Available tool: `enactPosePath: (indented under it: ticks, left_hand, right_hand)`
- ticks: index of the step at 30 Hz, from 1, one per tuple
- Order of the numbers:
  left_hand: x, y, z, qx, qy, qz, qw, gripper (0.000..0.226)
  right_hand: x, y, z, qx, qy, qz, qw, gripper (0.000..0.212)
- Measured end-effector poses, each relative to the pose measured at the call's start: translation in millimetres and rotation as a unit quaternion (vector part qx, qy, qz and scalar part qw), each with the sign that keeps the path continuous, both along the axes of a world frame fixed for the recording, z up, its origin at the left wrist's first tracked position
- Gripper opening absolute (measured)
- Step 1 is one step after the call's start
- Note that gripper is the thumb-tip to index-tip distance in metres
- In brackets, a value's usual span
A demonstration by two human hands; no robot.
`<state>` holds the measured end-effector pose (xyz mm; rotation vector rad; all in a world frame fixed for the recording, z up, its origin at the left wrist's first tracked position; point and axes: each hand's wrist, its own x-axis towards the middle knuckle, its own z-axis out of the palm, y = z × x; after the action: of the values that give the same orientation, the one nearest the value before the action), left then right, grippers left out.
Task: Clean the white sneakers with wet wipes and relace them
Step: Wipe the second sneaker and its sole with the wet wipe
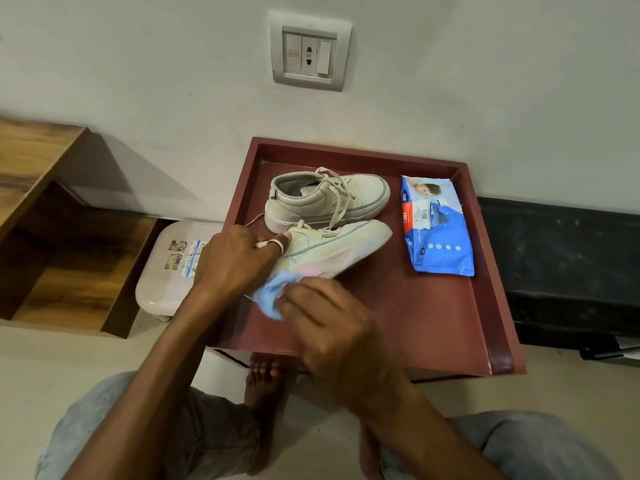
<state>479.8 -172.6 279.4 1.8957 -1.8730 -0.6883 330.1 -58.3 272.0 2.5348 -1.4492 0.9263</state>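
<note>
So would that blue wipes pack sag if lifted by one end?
Probably sags: the wipes pack looks like soft, crinkled film. Its glossy skin may be slippery. Lying flat on the tray, it should slide, not roll.

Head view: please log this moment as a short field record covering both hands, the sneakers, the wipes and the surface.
left hand: grips the near sneaker at its heel end
right hand: pinches a blue wet wipe against that sneaker's sole edge
near sneaker: tilted, toe to the right
far sneaker: upright behind it, laces threaded and loose
wipes pack: flat, right of the sneakers, apart from them
surface: red tray with a raised rim
stage: wiping
</note>
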Motion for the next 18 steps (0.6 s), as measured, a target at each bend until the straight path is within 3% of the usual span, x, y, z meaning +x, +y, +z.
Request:
enactPosePath:
  ticks: [5,7,12,16,18]
  left_hand:
    - [5.0,-0.2,1.7,0.005,0.004,0.001,1.000,0.066]
    - [4.9,-0.6,1.0,0.003,0.001,0.002,1.000,0.066]
    - [8.9,-1.7,-4.1,0.001,0.007,-0.008,1.000,0.066]
    - [8.7,-0.2,1.1,0.020,0.014,-0.018,1.000,0.068]
    - [9.6,-0.9,1.8,0.034,0.023,-0.017,0.999,0.070]
  right_hand:
    - [-38.6,-22.9,-6.8,0.048,-0.107,-0.157,0.981,0.025]
    - [-24.8,-20.2,-5.6,0.041,-0.121,-0.144,0.981,0.024]
    - [7.2,-6.8,-3.6,-0.003,-0.091,-0.003,0.996,0.027]
    - [-28.3,-27.1,-13.3,0.022,-0.077,-0.059,0.995,0.021]
    - [-49.4,-36.2,-14.9,0.045,-0.031,-0.099,0.994,0.030]
